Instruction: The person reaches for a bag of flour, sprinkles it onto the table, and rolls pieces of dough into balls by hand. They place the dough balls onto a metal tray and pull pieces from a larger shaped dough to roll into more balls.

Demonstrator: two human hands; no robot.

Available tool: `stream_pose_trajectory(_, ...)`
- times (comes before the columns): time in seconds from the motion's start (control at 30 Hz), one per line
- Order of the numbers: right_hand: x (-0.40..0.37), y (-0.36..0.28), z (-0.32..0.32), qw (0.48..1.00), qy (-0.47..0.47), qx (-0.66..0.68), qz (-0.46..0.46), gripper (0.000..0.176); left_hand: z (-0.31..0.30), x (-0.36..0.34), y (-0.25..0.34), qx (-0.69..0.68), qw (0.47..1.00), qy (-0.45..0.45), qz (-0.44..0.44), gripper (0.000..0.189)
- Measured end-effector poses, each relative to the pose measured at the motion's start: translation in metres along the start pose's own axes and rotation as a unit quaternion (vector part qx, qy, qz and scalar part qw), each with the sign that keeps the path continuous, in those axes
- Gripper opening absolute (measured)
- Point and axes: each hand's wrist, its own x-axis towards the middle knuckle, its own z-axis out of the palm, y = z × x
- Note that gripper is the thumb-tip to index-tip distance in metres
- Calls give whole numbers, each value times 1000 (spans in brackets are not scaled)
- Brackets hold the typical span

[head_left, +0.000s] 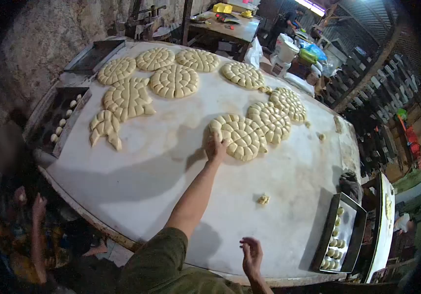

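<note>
My left hand [216,148] reaches across the white table [161,171] to the near left edge of a round dough slab [242,138] cut into segments. Its fingers and thumb are closed on dough at that edge. My right hand [252,256] is held low near the table's front edge, empty, its fingers loosely bent and apart. Two more cut rounds, one in the middle [270,120] and one farther back [289,104], lie beside the slab. A small dough scrap [263,199] rests between my right hand and the slab.
Several cut dough rounds [174,81] lie at the back left. A tray of dough balls [338,235] stands at right, another [57,117] at left. A dark cloth [350,185] sits by the right edge. Another person's hand [39,208] shows at lower left.
</note>
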Motion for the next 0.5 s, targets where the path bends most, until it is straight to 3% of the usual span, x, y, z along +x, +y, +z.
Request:
stream_pose_trajectory(0.07, 19, -11, 1, 996, 43, 79, -10, 23, -84, -15, 60, -60, 978, -154, -126, 56)
stream_pose_trajectory(0.1, 31, -10, 2, 991, 56, 117, -14, 24, -111, -29, 73, -56, 979, -150, -126, 56)
stream_pose_trajectory(0.17, 47, -4, 4, 990, 72, 117, -10, 25, -153, -78, 77, -190, 930, -153, -276, 52)
stream_pose_trajectory(0.23, 52, 4, 7, 997, 56, 54, -9, 30, -153, -143, 50, -273, 880, -155, -357, 44)
stream_pose_trajectory(0.27, 52, 14, 7, 999, 29, 19, -22, 39, -195, -176, 88, -256, 874, -185, -370, 37)
stream_pose_trajectory(0.3, 40, 2, 10, 999, -11, 9, -50, 45, -209, -218, 84, -330, 850, -180, -370, 32)
stream_pose_trajectory(0.33, 29, 9, 12, 994, -53, 42, -80, 43, -232, -254, 97, -413, 820, -166, -360, 30)
stream_pose_trajectory(0.37, 15, 19, 12, 986, -94, 75, -112, 42, -260, -275, 124, -409, 803, -177, -396, 29)
stream_pose_trajectory(0.4, 0, 21, 8, 975, -144, -26, -164, 43, -270, -300, 126, -433, 795, -163, -394, 30)
stream_pose_trajectory(0.43, -17, 24, 1, 950, -185, -130, -214, 44, -270, -324, 105, -438, 792, -167, -391, 33)
stream_pose_trajectory(0.47, -34, 37, 0, 954, -189, -121, -197, 41, -271, -343, 90, -420, 788, -156, -422, 35)
stream_pose_trajectory(0.5, -48, 49, -2, 958, -193, -111, -182, 38, -290, -348, 112, -342, 823, -162, -423, 37)
